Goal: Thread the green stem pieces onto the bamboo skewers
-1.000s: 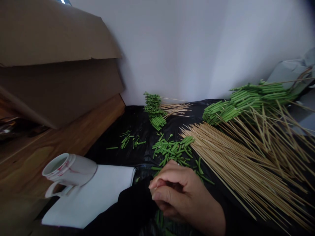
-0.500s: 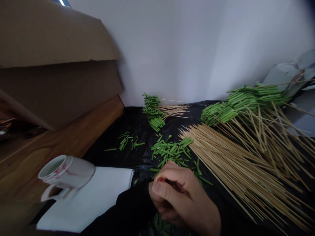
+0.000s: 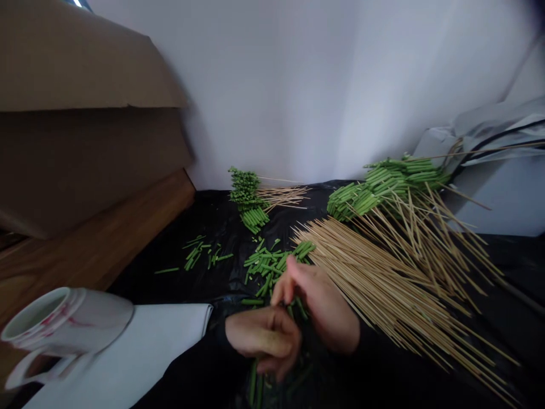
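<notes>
Near the bottom middle my left hand (image 3: 264, 339) is curled, its fingers bent towards the palm. Whatever lies inside it, if anything, is hidden. Just above and to the right is my right hand (image 3: 323, 304), its fingers reaching left towards the left hand. They look loosely stretched and a little blurred, with nothing visible in them. Cut green stem pieces (image 3: 266, 264), like bean or garlic stems, lie scattered beyond the hands. Long thin bamboo skewers (image 3: 374, 272) spread beside the right hand. Further back sits a small bunch of skewered green pieces (image 3: 247, 193).
A larger pile of skewered green stems (image 3: 392, 182) lies at the back right by a white box (image 3: 502, 193). On the left, a white mug (image 3: 80, 321) lies on its side over a folded white sheet (image 3: 140, 352). A cardboard box (image 3: 85, 159) stands behind. Black plastic (image 3: 208, 216) covers the surface.
My right hand has lifted off the left and moved right and up, so the left hand shows. The view has turned slightly right.
</notes>
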Demonstrator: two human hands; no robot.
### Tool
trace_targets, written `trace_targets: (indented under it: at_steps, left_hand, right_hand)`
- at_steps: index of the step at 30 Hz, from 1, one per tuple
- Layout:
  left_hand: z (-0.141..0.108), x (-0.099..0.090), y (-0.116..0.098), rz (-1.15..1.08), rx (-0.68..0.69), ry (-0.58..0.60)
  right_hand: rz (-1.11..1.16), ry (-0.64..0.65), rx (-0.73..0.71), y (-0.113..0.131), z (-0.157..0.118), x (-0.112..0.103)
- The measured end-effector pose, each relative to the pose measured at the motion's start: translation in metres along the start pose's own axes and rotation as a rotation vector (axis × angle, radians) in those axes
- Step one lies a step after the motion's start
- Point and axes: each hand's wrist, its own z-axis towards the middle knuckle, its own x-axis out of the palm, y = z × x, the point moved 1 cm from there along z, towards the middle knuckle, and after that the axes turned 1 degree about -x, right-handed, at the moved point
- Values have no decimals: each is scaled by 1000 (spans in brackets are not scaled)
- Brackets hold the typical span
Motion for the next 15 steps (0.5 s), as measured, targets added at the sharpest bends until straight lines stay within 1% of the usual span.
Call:
trace_targets:
  at_steps: [1,2,3,4,6,7,9,11,13,15]
  left_hand:
    - [-2,-2,-4,-59,2,16]
    - [-4,-6,-8,-134,33,-19]
    - [-7,-11,-12,-201,100,-119]
    - [-10,-17,-16,-257,180,-262]
    - [-16,-32,-21,-349,343,-546]
    - [-19,-39,-22,-389,406,-650]
    - [-22,-50,-22,-391,471,-814]
    - [-22,-56,-20,-329,480,-913]
    - [-22,-58,-20,-244,485,-954]
    - [-21,-58,-19,-166,509,-964]
  right_hand:
    - [-103,-100,-58,0,4,-14]
    - [-233,-176,-106,-2,7,-30]
    - [-364,-231,-132,-4,8,-46]
    - [-525,-263,-148,-7,9,-62]
    - [-939,-310,-236,-16,8,-90]
    - [-1131,-306,-277,-21,7,-99]
    - [-1385,-271,-280,-32,5,-111]
    - [-1531,-236,-241,-41,5,-113]
    - [-1617,-220,-206,-46,6,-110]
    - [-1666,-237,-193,-48,7,-107]
